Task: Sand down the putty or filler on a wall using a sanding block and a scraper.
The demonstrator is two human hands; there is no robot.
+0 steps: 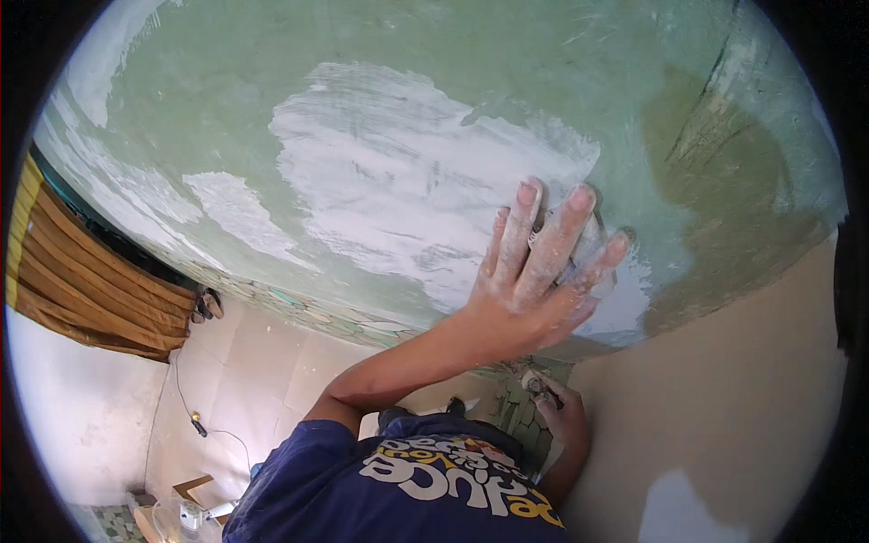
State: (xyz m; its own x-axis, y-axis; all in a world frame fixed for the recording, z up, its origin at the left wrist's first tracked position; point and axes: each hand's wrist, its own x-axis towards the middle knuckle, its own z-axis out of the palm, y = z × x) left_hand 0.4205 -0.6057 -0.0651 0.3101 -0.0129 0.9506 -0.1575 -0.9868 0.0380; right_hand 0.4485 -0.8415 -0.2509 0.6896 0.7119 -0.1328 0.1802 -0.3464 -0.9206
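My left hand [543,265] lies against the green wall [224,115], its fingers spread over a thin, flat grey plate [589,248] coated in white; most of the plate is hidden under them. White putty covers the fingers. A large white putty patch [400,170] spreads over the wall to the left of the hand. Lower down, near my body, my right hand [567,414] is closed around the handle of a putty-smeared hand tool [533,383], probably a putty knife; its far end is unclear.
A plain beige wall [713,407] meets the green one at the right. Brown curtain [102,271], shoes [209,305] and a cable with a connector [198,424] are at the left. A white appliance, perhaps a fan [193,516], stands at lower left on the tiled floor [265,353].
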